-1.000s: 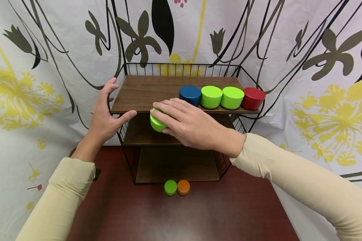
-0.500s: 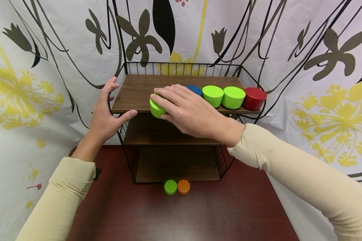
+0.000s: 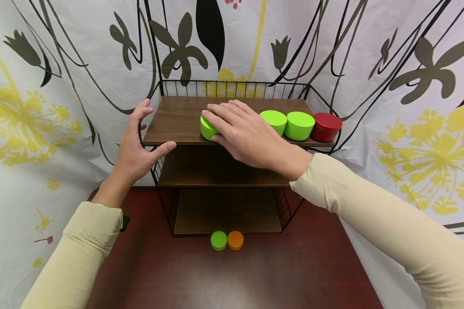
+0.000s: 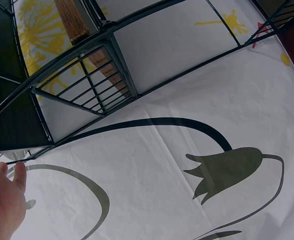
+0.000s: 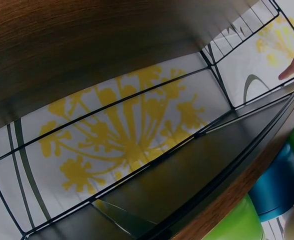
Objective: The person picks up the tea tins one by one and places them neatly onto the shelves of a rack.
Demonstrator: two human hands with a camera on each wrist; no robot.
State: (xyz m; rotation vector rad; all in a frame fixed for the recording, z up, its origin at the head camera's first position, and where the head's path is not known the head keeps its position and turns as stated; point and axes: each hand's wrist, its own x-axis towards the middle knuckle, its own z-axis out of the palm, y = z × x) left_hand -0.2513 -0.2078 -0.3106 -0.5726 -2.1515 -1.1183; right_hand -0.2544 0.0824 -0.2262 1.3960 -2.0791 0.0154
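Note:
My right hand (image 3: 241, 135) grips a lime-green round container (image 3: 207, 128) at the front edge of the wooden top shelf (image 3: 175, 118). Fingers cover much of its lid; I cannot tell whether its base touches the board. A blue round container (image 5: 275, 187), hidden behind the hand in the head view, shows in the right wrist view. Further right stand two lime-green containers (image 3: 300, 125) and a red one (image 3: 327, 127) in a row. At the shelf's left end my left hand (image 3: 133, 143) holds nothing, thumb and fingers spread apart beside the black wire frame (image 4: 107, 30).
Below are a middle shelf (image 3: 216, 167) and a bottom shelf (image 3: 228, 210). A small green container (image 3: 218, 240) and an orange one (image 3: 235, 240) stand side by side on the dark red table (image 3: 232, 279). Patterned curtain (image 3: 62, 128) surrounds the rack.
My right hand has raised the lime-green container from in front of the middle shelf up to the top shelf's edge, then slightly right, covering the blue one. My left hand stays put.

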